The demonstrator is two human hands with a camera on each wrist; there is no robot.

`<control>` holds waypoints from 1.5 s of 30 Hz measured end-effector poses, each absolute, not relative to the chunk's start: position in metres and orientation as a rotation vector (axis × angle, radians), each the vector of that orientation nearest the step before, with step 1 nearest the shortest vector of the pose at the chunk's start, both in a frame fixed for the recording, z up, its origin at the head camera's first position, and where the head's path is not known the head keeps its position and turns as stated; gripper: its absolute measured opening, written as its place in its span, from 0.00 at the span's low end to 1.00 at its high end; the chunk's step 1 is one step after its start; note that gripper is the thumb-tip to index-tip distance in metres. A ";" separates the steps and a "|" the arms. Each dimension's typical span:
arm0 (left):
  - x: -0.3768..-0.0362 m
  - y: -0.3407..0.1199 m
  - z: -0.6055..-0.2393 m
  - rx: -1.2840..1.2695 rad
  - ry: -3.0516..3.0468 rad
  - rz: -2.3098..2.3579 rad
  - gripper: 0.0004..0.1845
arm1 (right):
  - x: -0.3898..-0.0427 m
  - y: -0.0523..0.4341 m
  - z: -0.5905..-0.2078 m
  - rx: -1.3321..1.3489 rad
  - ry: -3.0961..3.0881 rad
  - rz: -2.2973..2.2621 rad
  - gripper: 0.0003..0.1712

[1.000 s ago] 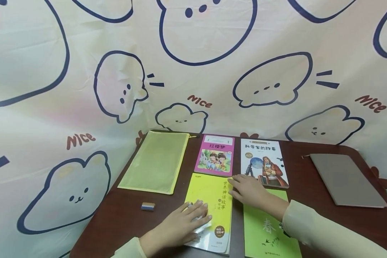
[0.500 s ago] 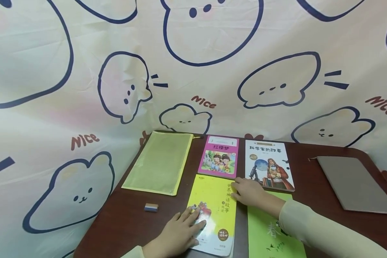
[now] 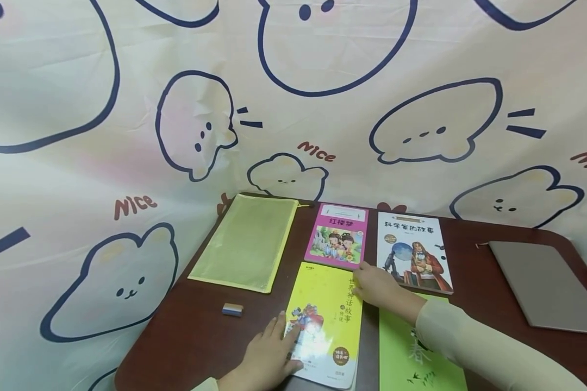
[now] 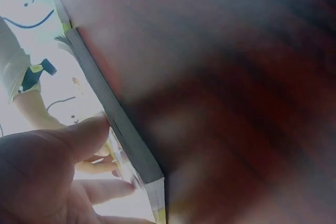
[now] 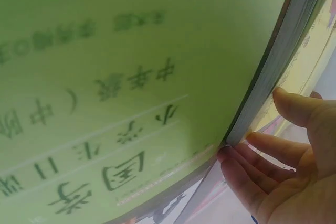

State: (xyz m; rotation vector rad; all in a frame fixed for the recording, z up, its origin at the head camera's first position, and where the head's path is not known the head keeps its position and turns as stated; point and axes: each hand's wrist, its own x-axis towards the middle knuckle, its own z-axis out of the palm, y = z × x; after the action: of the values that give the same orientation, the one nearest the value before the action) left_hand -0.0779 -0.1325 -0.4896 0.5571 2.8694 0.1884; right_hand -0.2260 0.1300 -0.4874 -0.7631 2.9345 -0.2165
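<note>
A yellow book [image 3: 325,304] lies between my two hands in the head view. My left hand [image 3: 269,353] touches its left edge, fingers extended and partly over the cover. In the left wrist view, the thumb [image 4: 86,135] lies at the book's page edge [image 4: 118,114]. My right hand [image 3: 379,285] rests at the book's upper right corner, its fingers loosely bent. A green book [image 3: 411,336] lies partly under the right forearm. In the right wrist view, that green book [image 5: 131,77] stands large beside the right hand [image 5: 283,161].
Behind the yellow book lie a pink book [image 3: 336,239] and a white book [image 3: 416,252]. A yellow zip pouch [image 3: 244,244] is at the far left, with an eraser [image 3: 232,309] in front. On the right lies a grey notebook [image 3: 548,285]. A patterned curtain [image 3: 342,125] surrounds the dark table [image 3: 186,336].
My left hand has slid back off the cover's picture to the book's left edge. The right hand stays at the upper right corner. The head view has shifted slightly.
</note>
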 end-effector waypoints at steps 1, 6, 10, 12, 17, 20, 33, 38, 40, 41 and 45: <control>-0.078 -0.132 -0.489 0.524 2.873 0.191 0.40 | -0.226 0.129 -0.487 -0.748 2.927 -0.235 0.14; -0.075 -0.128 -0.484 0.454 2.915 0.121 0.41 | -0.227 0.126 -0.485 -0.667 2.908 -0.283 0.15; -0.073 -0.122 -0.480 0.442 2.956 0.090 0.40 | -0.230 0.125 -0.485 -0.629 2.896 -0.320 0.14; -0.073 -0.119 -0.479 0.415 2.969 0.147 0.40 | -0.234 0.124 -0.486 -0.617 2.887 -0.332 0.16; -0.077 -0.112 -0.479 0.308 2.964 0.359 0.42 | -0.242 0.128 -0.482 -0.506 2.815 -0.382 0.20; -0.079 -0.110 -0.480 0.236 2.957 0.452 0.45 | -0.243 0.130 -0.479 -0.442 2.766 -0.402 0.20; -0.085 -0.122 -0.482 0.022 2.835 0.704 0.40 | -0.242 0.129 -0.473 -0.423 2.684 -0.435 0.26; -0.088 -0.125 -0.481 -0.045 2.820 0.690 0.39 | -0.249 0.128 -0.471 -0.483 2.694 -0.373 0.19; -0.089 -0.127 -0.480 -0.059 2.822 0.691 0.40 | -0.251 0.126 -0.470 -0.493 2.711 -0.342 0.19; -0.090 -0.127 -0.480 -0.060 2.817 0.697 0.40 | -0.250 0.125 -0.470 -0.485 2.720 -0.322 0.19; -0.086 -0.130 -0.479 -0.062 2.799 0.690 0.41 | -0.244 0.118 -0.468 -0.448 2.754 -0.182 0.20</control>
State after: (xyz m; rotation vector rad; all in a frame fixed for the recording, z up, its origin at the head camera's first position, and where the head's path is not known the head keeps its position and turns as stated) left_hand -0.0861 -0.1301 -0.4792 -0.0616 2.7995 0.6897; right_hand -0.2438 0.1183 -0.4678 -0.4480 2.7544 -0.1818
